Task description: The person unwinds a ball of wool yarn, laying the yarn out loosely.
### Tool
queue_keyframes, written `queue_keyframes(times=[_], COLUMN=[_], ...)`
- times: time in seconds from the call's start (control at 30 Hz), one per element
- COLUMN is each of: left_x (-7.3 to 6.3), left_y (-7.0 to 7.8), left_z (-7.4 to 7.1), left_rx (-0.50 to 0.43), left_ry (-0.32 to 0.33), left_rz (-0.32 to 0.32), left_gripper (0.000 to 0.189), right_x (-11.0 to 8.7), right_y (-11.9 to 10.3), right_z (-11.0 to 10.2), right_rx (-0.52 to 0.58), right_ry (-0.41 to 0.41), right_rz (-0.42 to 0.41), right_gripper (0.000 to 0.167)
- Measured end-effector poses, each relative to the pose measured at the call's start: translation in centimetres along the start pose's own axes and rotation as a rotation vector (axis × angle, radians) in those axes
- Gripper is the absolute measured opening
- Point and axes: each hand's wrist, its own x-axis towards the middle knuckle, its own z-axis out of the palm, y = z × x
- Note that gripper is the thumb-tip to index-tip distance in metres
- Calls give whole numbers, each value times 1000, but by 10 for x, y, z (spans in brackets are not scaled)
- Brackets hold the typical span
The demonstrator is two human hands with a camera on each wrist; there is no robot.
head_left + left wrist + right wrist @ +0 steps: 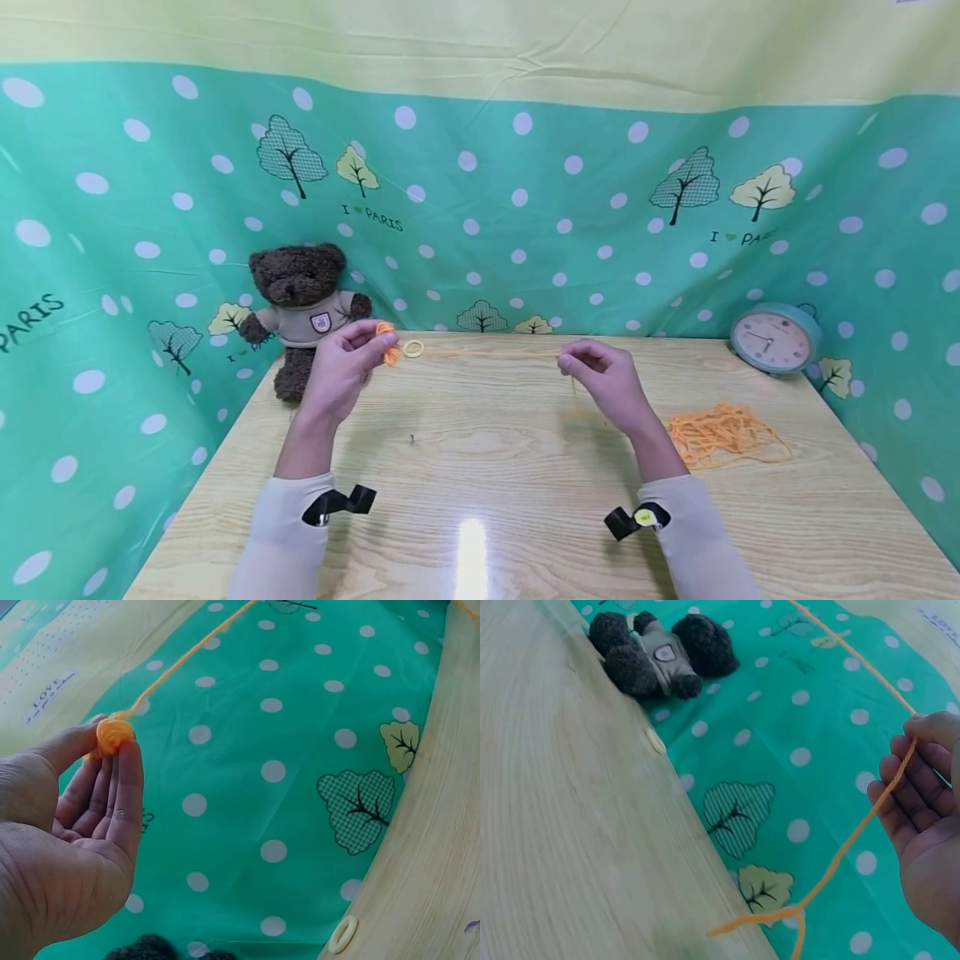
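Observation:
My left hand [347, 367] pinches a small wound bundle of orange yarn [115, 735] between thumb and fingertips, raised above the table's left half. From the bundle one strand [191, 654] stretches taut across to my right hand [603, 379]. There the thumb and index finger pinch the strand, and its loose tail [840, 862] hangs down past the palm, forking near the bottom of the right wrist view. A loose heap of the same orange yarn [723, 435] lies on the table to the right of my right forearm.
A pale yellow ring [413, 349] lies near the table's back edge. At the back left sits a dark brown teddy bear [298, 300] in a grey shirt. A teal alarm clock [776, 337] stands back right. A dotted green curtain [517, 250] surrounds the wooden table [480, 467].

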Motion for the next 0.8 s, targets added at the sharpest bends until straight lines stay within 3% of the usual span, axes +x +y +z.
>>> queue_keyframes(times=[0.33, 0.57, 0.8], left_x=[-1, -2, -3], left_y=[2, 2, 3], left_z=[-1, -2, -2], left_rx=[-10, -47, -19], left_ry=[-38, -166, -269], left_rz=[-2, -38, -70], left_gripper=[13, 22, 31], right_x=[-5, -8, -7], right_y=[3, 6, 8], right_z=[-30, -44, -57], right_rx=[-48, -62, -4], right_ry=[70, 106, 150], right_rz=[-13, 9, 9], right_gripper=[26, 29, 26])
